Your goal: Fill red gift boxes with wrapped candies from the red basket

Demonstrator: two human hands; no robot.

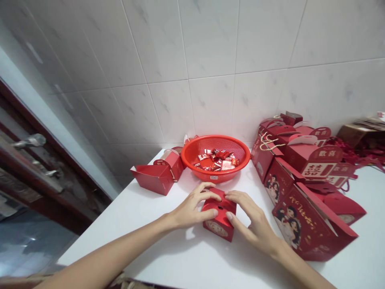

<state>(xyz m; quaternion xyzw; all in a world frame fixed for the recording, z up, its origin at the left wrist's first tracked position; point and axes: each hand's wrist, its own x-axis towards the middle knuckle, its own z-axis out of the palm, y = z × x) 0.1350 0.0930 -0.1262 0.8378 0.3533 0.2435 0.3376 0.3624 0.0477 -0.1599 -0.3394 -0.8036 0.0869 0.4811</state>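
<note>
A small red box (219,226) sits on the white table in front of me, its top flaps folded inward around a small dark hole. My left hand (192,206) grips its left side, with the thumb and fingertips on the top. On the right side, my right hand (251,216) holds the same box, its thumb and fingertips touching the top near the hole. Just behind the box stands a red plastic basket (215,176) with red and white wrapped sweets (216,160) in it.
An open red box (155,180) and a closed handled box (174,162) stand left of the basket. Many red boxes and bags (315,224) crowd the right side. Behind the white table (120,228) rises a tiled wall; a door (39,172) is at the left.
</note>
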